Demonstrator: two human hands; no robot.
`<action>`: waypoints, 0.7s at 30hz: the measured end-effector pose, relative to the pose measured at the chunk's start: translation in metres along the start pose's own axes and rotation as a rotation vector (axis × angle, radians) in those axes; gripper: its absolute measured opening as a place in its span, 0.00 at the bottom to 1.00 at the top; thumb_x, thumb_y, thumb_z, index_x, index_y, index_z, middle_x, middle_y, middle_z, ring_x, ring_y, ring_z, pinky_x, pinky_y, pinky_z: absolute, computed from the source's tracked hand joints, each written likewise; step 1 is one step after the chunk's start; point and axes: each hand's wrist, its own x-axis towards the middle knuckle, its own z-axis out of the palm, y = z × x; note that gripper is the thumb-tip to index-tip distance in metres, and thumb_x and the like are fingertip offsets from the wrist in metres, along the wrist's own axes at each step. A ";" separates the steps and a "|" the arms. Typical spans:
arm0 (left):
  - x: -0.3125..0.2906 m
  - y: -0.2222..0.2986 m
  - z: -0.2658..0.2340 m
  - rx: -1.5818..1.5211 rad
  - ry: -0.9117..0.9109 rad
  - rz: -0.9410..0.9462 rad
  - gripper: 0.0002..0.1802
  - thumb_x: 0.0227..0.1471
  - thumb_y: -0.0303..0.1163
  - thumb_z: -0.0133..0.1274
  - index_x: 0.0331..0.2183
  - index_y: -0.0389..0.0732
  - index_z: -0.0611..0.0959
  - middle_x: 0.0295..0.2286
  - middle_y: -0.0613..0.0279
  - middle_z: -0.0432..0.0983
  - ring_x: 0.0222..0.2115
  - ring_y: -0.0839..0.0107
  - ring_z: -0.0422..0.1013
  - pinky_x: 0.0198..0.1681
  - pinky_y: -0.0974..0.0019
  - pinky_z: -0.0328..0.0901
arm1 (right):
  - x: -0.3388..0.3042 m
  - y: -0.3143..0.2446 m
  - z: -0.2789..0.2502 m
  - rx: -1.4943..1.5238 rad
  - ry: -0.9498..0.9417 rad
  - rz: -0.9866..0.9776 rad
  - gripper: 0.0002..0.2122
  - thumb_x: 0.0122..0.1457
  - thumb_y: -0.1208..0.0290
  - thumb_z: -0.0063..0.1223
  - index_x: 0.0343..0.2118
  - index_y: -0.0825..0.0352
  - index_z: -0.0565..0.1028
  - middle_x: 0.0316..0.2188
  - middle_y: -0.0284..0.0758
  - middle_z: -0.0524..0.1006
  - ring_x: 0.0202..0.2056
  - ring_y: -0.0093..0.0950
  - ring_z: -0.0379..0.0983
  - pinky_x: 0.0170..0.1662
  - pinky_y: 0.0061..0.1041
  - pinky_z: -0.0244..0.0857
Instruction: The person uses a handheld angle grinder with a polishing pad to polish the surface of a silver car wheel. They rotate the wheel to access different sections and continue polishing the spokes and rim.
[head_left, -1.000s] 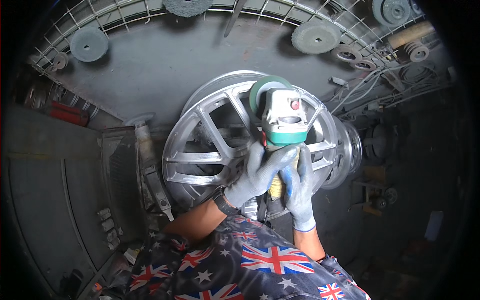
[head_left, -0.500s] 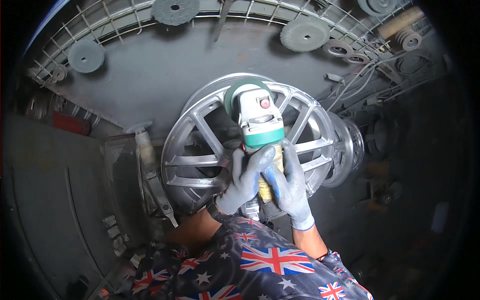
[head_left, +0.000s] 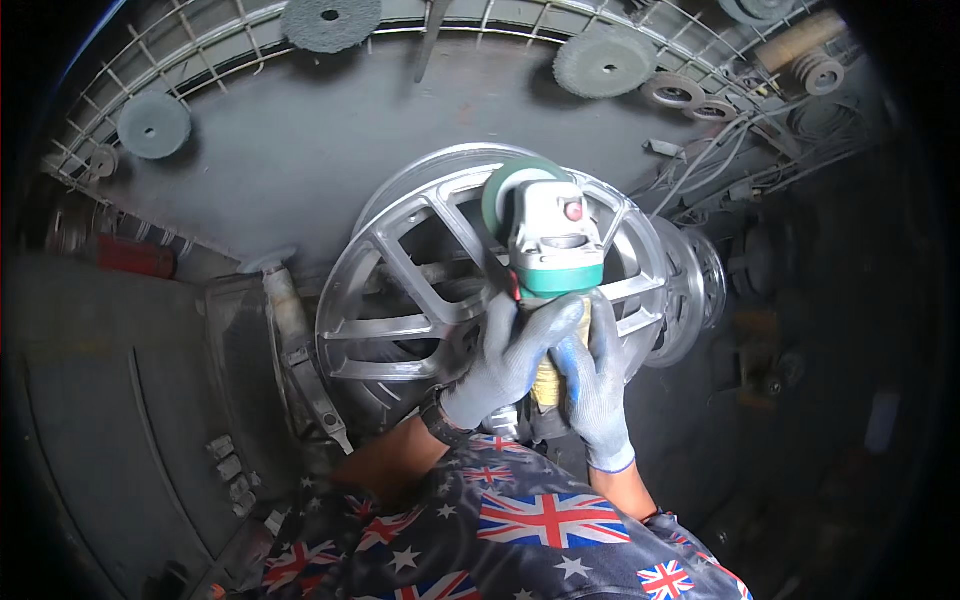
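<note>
Both of my hands, in grey gloves with blue on them, are closed around the yellow-wrapped body of an angle grinder [head_left: 562, 250]. My left hand [head_left: 508, 352] wraps it from the left and my right hand [head_left: 598, 392] from the right, with the thumbs close together on top. The grinder's pale head has a red button and a green band. Its round green-edged disc [head_left: 492, 200] lies over the upper part of a silver alloy wheel [head_left: 385, 327]; whether it touches the metal is hidden. Wide spokes and dark gaps show around the tool.
More silver wheels [head_left: 690, 290] stand at the right. A wire rack [head_left: 225, 55] along the far wall carries grey abrasive discs [head_left: 605, 62]. Cables [head_left: 715, 150] hang at the far right. Left of the wheel leans another long-bodied tool [head_left: 300, 345] with a disc.
The angle grinder, with both hands on it, has shifted to the right across the top of the wheel. My grip looks the same.
</note>
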 end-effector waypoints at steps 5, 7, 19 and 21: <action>0.000 0.009 -0.005 -0.591 -0.061 -0.198 0.21 0.62 0.31 0.54 0.54 0.36 0.72 0.50 0.55 0.68 0.50 0.72 0.67 0.54 0.63 0.63 | -0.002 -0.007 0.009 -0.271 -0.013 -0.158 0.26 0.63 0.70 0.53 0.61 0.73 0.61 0.50 0.42 0.72 0.50 0.27 0.69 0.54 0.28 0.64; 0.009 0.011 -0.008 0.216 -0.025 0.366 0.21 0.62 0.32 0.54 0.54 0.36 0.72 0.50 0.55 0.69 0.49 0.72 0.69 0.52 0.63 0.65 | -0.003 -0.010 0.005 -0.083 0.000 -0.034 0.26 0.63 0.70 0.53 0.61 0.73 0.61 0.51 0.43 0.72 0.52 0.28 0.68 0.56 0.29 0.62; 0.011 0.004 -0.010 0.465 -0.052 0.506 0.21 0.58 0.23 0.55 0.54 0.39 0.77 0.49 0.51 0.66 0.49 0.62 0.70 0.52 0.63 0.68 | 0.003 -0.015 0.011 -0.087 0.022 -0.055 0.23 0.64 0.69 0.52 0.58 0.74 0.63 0.47 0.40 0.72 0.48 0.24 0.68 0.52 0.25 0.64; 0.009 0.004 -0.008 0.235 -0.079 0.367 0.22 0.57 0.23 0.56 0.54 0.41 0.78 0.48 0.52 0.66 0.48 0.61 0.70 0.51 0.63 0.68 | 0.002 -0.015 0.017 -0.185 0.050 -0.109 0.21 0.64 0.70 0.50 0.57 0.74 0.63 0.46 0.39 0.72 0.46 0.23 0.68 0.51 0.24 0.64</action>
